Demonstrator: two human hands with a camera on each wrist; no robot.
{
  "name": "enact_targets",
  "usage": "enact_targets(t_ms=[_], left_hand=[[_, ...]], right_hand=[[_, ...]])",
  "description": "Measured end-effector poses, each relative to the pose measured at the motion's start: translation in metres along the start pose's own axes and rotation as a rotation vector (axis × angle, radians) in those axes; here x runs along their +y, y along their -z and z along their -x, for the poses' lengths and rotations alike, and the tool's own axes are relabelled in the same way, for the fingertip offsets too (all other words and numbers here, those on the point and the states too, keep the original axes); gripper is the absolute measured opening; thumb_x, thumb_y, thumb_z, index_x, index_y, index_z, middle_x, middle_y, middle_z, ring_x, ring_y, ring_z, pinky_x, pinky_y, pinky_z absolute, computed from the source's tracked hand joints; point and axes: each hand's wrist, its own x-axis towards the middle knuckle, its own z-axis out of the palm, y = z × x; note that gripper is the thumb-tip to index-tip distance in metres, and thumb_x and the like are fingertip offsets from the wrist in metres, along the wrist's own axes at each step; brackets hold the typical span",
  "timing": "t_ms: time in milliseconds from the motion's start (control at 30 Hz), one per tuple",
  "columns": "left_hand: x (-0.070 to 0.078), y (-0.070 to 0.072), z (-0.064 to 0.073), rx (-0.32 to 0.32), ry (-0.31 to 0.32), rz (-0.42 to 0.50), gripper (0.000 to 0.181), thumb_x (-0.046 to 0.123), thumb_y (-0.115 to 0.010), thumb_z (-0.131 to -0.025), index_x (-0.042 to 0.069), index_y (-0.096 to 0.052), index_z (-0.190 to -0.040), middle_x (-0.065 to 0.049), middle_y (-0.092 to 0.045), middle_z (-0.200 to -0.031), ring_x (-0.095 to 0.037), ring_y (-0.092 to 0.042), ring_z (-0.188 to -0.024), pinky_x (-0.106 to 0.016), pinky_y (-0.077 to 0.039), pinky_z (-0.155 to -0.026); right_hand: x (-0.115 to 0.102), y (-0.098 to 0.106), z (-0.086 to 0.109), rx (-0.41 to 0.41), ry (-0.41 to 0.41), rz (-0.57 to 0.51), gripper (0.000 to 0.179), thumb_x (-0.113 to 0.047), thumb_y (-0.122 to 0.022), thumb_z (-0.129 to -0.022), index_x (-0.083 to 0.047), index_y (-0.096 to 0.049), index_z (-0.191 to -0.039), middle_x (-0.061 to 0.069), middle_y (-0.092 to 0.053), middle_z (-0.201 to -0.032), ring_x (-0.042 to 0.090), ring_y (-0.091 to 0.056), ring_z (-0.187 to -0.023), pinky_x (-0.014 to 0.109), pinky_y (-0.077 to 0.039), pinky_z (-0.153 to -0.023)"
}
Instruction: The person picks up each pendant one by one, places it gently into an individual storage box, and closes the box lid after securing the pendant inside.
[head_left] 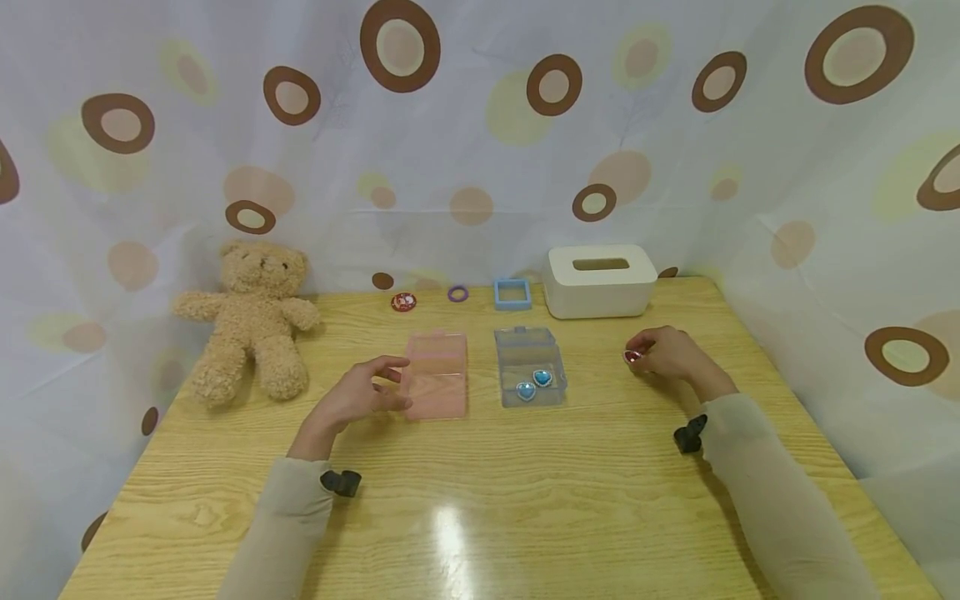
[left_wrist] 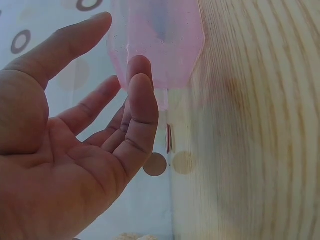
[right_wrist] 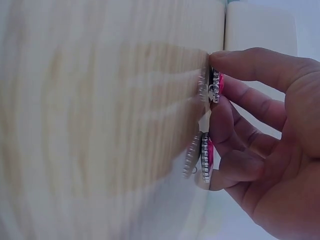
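Observation:
My left hand [head_left: 358, 390], its fingers loosely bent, is beside a clear pink compartment box [head_left: 437, 396], fingertips right at its left edge. In the left wrist view the pink box [left_wrist: 170, 45] stands beyond the fingertips. On the right of the table, my right hand [head_left: 666, 352] pinches a red rhinestone gem [head_left: 632, 356] between thumb and finger. The right wrist view shows that silver-rimmed gem [right_wrist: 216, 85] low over the wood, with a second red gem [right_wrist: 206, 155] by the lower fingers. Two blue heart gems [head_left: 526, 391] lie in the clear grey-blue box [head_left: 523, 358].
A teddy bear [head_left: 258, 312] sits at the left. Along the back are a red round badge [head_left: 403, 302], a purple ring [head_left: 457, 287], a light blue square frame [head_left: 512, 305] and a white tissue box [head_left: 600, 296]. A patterned curtain [head_left: 450, 150] hangs behind the table.

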Motion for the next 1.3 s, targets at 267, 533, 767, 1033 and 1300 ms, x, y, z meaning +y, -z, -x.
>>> enact_targets(t_ms=[267, 533, 767, 1033, 1300], left_hand=[[0.000, 0.000, 0.000, -0.001, -0.007, 0.003, 0.070, 0.013, -0.075, -0.090, 0.005, -0.042, -0.151, -0.028, -0.051, -0.135, -0.023, -0.067, -0.090, -0.037, -0.054, -0.074], [0.001, -0.001, 0.002, 0.002, -0.004, -0.006, 0.069, 0.015, -0.074, -0.091, 0.006, -0.041, -0.151, -0.027, -0.052, -0.135, -0.022, -0.067, -0.088, -0.038, -0.053, -0.075], [0.001, -0.002, 0.002, 0.010, -0.007, -0.024, 0.065, 0.015, -0.072, -0.093, 0.006, -0.042, -0.150, -0.027, -0.052, -0.135, -0.025, -0.067, -0.089, -0.038, -0.053, -0.074], [0.000, -0.002, 0.000, 0.016, -0.015, -0.032, 0.065, 0.016, -0.071, -0.093, 0.005, -0.041, -0.151, -0.027, -0.052, -0.135, -0.024, -0.067, -0.091, -0.038, -0.054, -0.076], [0.001, -0.003, 0.000, 0.024, -0.002, -0.032, 0.066, 0.015, -0.071, -0.093, 0.005, -0.041, -0.151, -0.027, -0.053, -0.134, -0.024, -0.067, -0.093, -0.037, -0.055, -0.075]], right_hand=[[-0.001, 0.001, 0.000, 0.013, 0.016, 0.043, 0.036, -0.025, -0.073, -0.089, -0.003, -0.069, -0.116, 0.014, -0.070, -0.105, 0.026, -0.063, -0.093, 0.040, -0.051, -0.081], [-0.009, 0.003, 0.005, 0.018, 0.027, 0.003, 0.033, -0.025, -0.068, -0.093, -0.006, -0.068, -0.119, 0.016, -0.069, -0.111, 0.029, -0.061, -0.098, 0.044, -0.050, -0.085], [-0.017, 0.005, 0.005, 0.021, 0.046, -0.048, 0.035, -0.031, -0.065, -0.096, -0.009, -0.067, -0.124, 0.013, -0.069, -0.114, 0.027, -0.062, -0.101, 0.038, -0.047, -0.084], [-0.027, 0.007, 0.003, 0.061, 0.154, -0.049, 0.031, -0.032, -0.068, -0.096, -0.012, -0.069, -0.120, 0.008, -0.070, -0.112, 0.025, -0.062, -0.105, 0.041, -0.048, -0.090], [-0.051, 0.006, -0.002, 0.065, 0.211, -0.092, 0.034, -0.033, -0.070, -0.095, -0.012, -0.070, -0.122, 0.007, -0.072, -0.112, 0.025, -0.063, -0.107, 0.037, -0.048, -0.090]])
